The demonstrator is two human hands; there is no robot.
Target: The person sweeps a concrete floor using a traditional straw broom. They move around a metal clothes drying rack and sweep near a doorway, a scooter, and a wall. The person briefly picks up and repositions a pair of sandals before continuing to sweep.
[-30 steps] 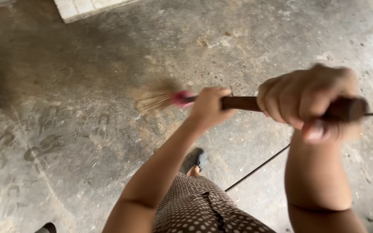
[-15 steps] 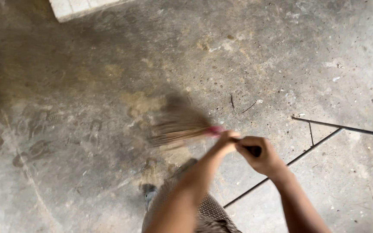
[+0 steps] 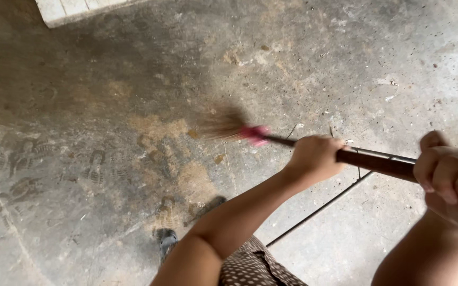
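Clearly a sweep is going on across the concrete floor (image 3: 345, 63). The left hand (image 3: 314, 156) is clenching the dark wooden handle (image 3: 375, 161) of a broom partway down its length, and the right hand (image 3: 449, 177) is wrapping around the same handle nearer its upper end, fingers curled tight. The broom is lying nearly level across the right half of the view, its pink binding (image 3: 254, 134) sitting just beyond the left hand and its straw bristles (image 3: 221, 126) (blurred by motion) brushing the floor out ahead of the person.

Judging by how things lie, the work is looking only partly done. Tan patches of dirt (image 3: 157, 130) are spreading just beside and below the bristles, muddy shoe prints (image 3: 19, 159) are marking the left side well apart from the broom, and small bits of grit are dotting the paler stretch toward the upper right. No gathered heap is showing anywhere. A thin dark rod (image 3: 319, 209) is lying on the floor beneath the handle, and a pale slab (image 3: 59, 9) is resting at the upper left edge.
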